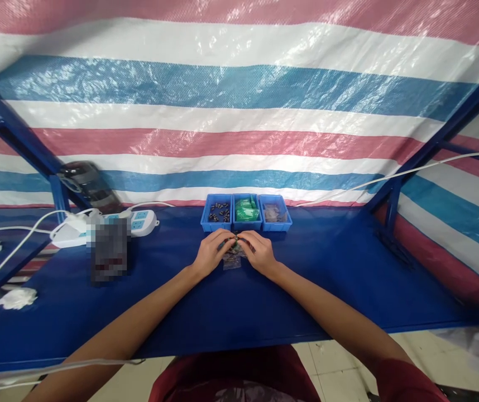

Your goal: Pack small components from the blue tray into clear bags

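Observation:
My left hand (pixel 213 252) and my right hand (pixel 259 251) meet over the blue table, their fingertips pinched together. Between the fingertips is something tiny and dark, too small to name. Just below the fingers, a small clear plastic bag (pixel 231 262) shows; whether it is gripped or lies on the table I cannot tell. Directly beyond my hands three blue bins stand side by side. The left bin (pixel 216 227) contains several small dark parts, the middle bin (pixel 247 225) green packets (pixel 247 212), and the right bin (pixel 277 226) clear plastic bags (pixel 273 213).
A white power strip (pixel 143 222) with cables lies at the left, beside a blurred-out dark object (pixel 109 251). Behind it leans a dark bottle-like thing (pixel 91 184). Crumpled white tissue (pixel 17 298) sits near the left edge. Striped sheeting (pixel 239 117) hangs behind the table (pixel 323 279).

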Tool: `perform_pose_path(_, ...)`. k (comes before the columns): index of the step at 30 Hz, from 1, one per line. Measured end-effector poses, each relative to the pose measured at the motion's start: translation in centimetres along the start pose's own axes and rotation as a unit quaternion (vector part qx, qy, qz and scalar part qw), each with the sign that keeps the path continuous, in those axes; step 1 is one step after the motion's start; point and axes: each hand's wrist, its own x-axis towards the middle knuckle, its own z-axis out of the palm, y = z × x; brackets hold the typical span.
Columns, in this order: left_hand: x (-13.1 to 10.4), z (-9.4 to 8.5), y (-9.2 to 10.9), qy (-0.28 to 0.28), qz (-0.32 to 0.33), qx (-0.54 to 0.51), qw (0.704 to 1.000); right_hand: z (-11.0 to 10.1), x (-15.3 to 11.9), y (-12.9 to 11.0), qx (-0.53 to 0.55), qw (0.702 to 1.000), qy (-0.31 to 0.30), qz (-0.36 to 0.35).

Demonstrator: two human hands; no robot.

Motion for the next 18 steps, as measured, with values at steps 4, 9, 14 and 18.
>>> perform_pose_path(4,0.05,-0.27,0.2,0.014,0.008,0.001,1.0,0.13,0.11,-0.11,-0.001,1.0,0.006,-0.006)
perform_pose_path(9,0.1,-0.27,0.43,0.032,0.014,-0.007,0.999,-0.08,0.21,-0.26,-0.003,1.0,-0.022,0.02)
perform_pose_path(14,0.08,-0.1,0.55,0.041,0.013,-0.008,0.999,-0.34,0.04,0.01,-0.005,0.998,-0.049,0.034)
perform_pose_path(18,0.0,-0.15,0.69,0.054,0.013,-0.001,0.998,-0.28,-0.1,0.18,-0.003,0.998,-0.052,0.032)
